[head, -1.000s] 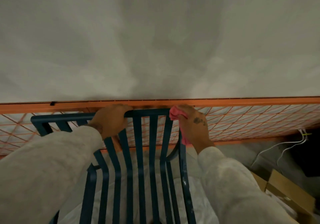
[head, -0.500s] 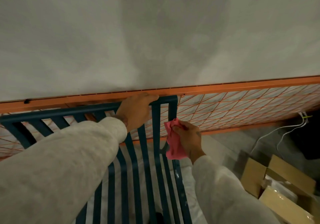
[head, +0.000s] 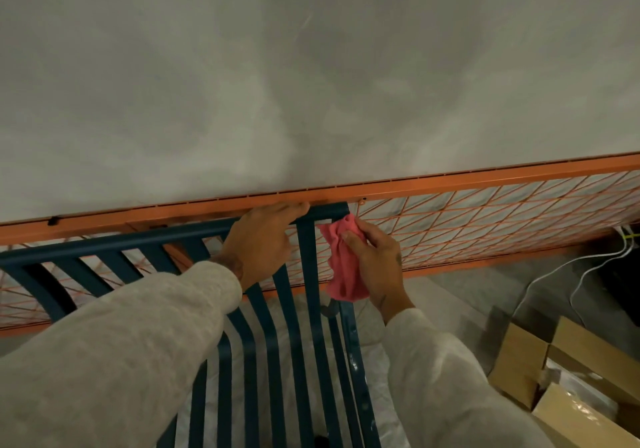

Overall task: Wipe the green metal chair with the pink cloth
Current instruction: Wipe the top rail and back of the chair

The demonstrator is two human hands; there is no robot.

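Fingers of the left hand [head: 258, 248] grasp the chair [head: 304, 309] top rail; right hand [head: 375, 267] grips pink cloth [head: 343, 274] against its right post.

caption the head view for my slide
Left hand grips the green chair's top rail; right hand holds the pink cloth at its corner post.

No legible text, label, brand, number or sign in view. Dark mark on back of right hand [head: 375, 267]: too small and blurred to read. Cardboard boxes [head: 517, 357] at lower right: any print on visible faces not discernible.
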